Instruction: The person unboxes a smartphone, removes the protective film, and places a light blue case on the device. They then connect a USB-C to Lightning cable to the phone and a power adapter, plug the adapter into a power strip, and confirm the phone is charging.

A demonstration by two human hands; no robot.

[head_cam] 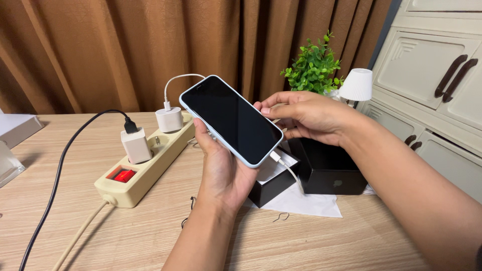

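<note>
My left hand (223, 173) holds a smartphone (231, 119) with a dark screen and a pale blue case, tilted above the wooden table (125, 231). My right hand (306, 115) touches the phone's far edge with its fingertips. A white cable (287, 169) is plugged into the phone's lower end. Its other end seems to arc up from a white charger (169, 119) in a cream power strip (145, 163). A second white adapter (135, 144) with a black cable sits in the strip beside a red switch (123, 175).
Under the hands lie a black box (329, 168), its open tray (268, 183) and a white cloth (301, 203). A small green plant (314, 68) and a white lamp (356, 85) stand at the back. White cabinets (432, 75) are at the right, brown curtains (125, 50) behind.
</note>
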